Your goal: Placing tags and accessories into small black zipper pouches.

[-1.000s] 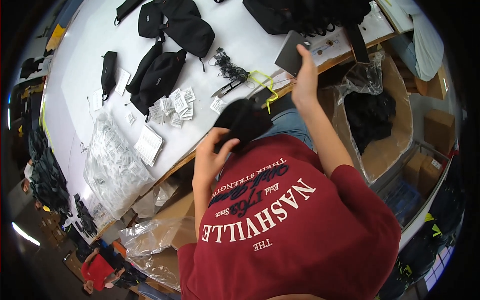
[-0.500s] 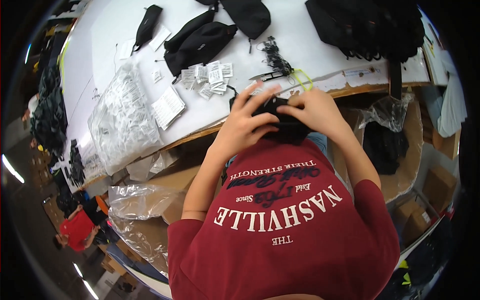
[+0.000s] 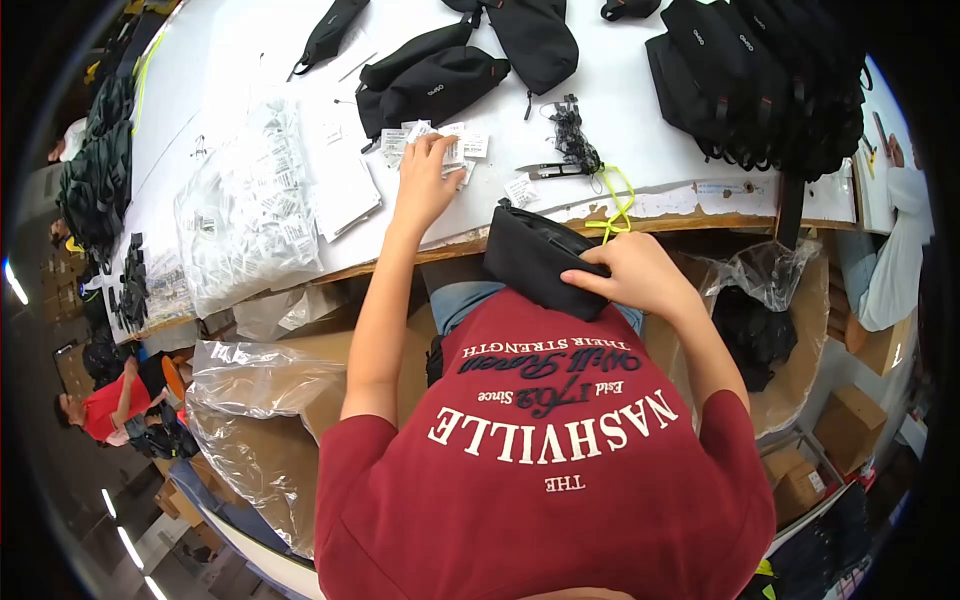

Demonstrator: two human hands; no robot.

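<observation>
My right hand [image 3: 640, 275] grips a black fabric pouch [image 3: 530, 262] by its right end, thumb on the near side. The pouch lies against my lap at the table's front edge, its top side parted in a slit. My left hand [image 3: 428, 185] reaches over a loose pile of small white printed labels [image 3: 472, 145], fingers stretched out and fingertips touching them. Whether a label is between those fingers cannot be made out. One single label [image 3: 520, 189] lies nearer the edge, beside a pair of thread snips [image 3: 548, 171].
A bundle of black cord pulls [image 3: 572, 135] and a yellow-green cord [image 3: 622, 190] lie beyond the pouch. Black pouches [image 3: 440, 85] lie behind the labels; more are heaped [image 3: 750, 90] at right. A clear bag of labels [image 3: 245, 205] sits left. Plastic-lined cartons [image 3: 255, 430] flank me.
My left hand has left the pouch and moved left and forward onto the label pile. My right hand still holds the pouch, which now shows more fully.
</observation>
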